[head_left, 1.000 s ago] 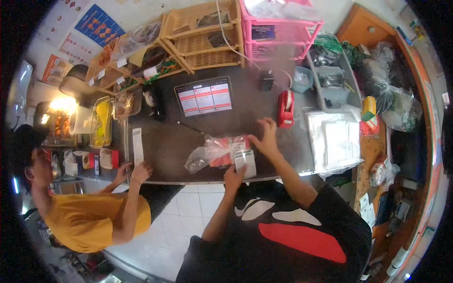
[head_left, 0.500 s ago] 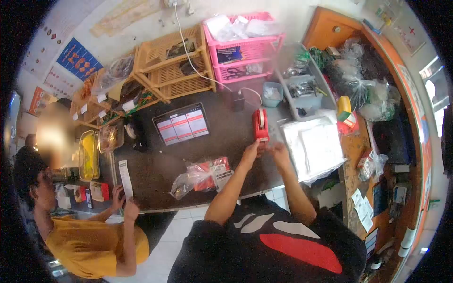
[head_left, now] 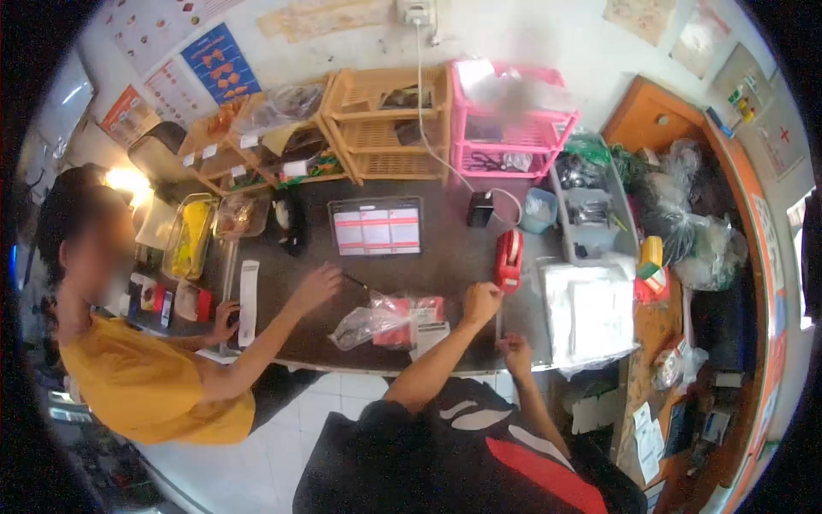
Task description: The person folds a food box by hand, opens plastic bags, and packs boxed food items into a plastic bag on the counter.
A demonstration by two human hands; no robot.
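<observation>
A red tape dispenser [head_left: 509, 261] stands on the dark counter. At its near end my left hand [head_left: 484, 302] is closed against it. My right hand [head_left: 515, 351] is in a pinch at the counter's front edge, on a faint clear strip of tape [head_left: 498, 327] that runs down from the dispenser. Left of my left forearm lies a clear plastic bag [head_left: 372, 324] with a red package [head_left: 411, 313] and a white printed slip [head_left: 431, 337]. White plastic packaging sheets [head_left: 591, 313] are stacked to the right of my hands.
A co-worker in yellow [head_left: 141, 373] reaches toward a pen [head_left: 354, 281]; a long receipt [head_left: 248, 300] lies by their other hand. Behind stand a tablet [head_left: 377, 227], tan racks [head_left: 390, 128], a pink rack [head_left: 505, 128] and a grey bin [head_left: 599, 223].
My right hand has drawn back toward the counter edge, away from the dispenser. The co-worker's one hand has moved from the receipt to the pen. The view has shifted left.
</observation>
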